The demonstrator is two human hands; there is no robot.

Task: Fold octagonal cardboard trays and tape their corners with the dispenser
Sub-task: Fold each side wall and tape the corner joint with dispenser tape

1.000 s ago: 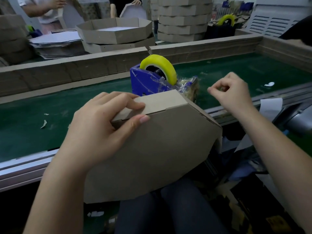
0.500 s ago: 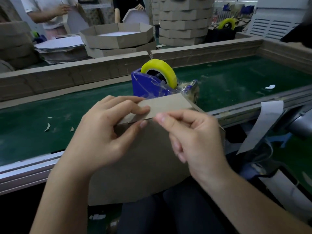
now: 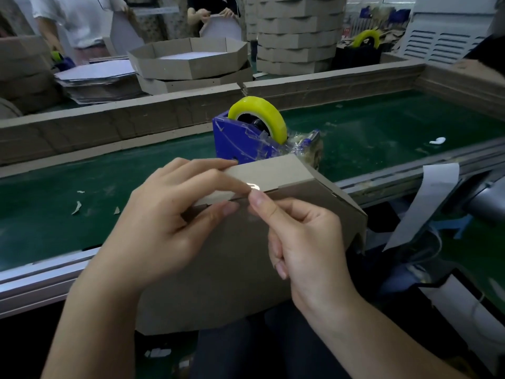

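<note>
Left hand (image 3: 164,222) grips tray (image 3: 232,283); right hand (image 3: 306,242) pinches tape (image 3: 252,186).

Top-left edge of tray (image 3: 232,269) is covered by left hand (image 3: 164,214). Base of dispenser (image 3: 240,143) is blocked by tray, and its cutter end is lost in crumpled clear tape. The tape strip (image 3: 252,186) is seen only as glare. Fingertips of right hand (image 3: 303,242) are tucked under, so a hold cannot be told. Background people (image 3: 79,20) are cut off at the top edge.
</note>
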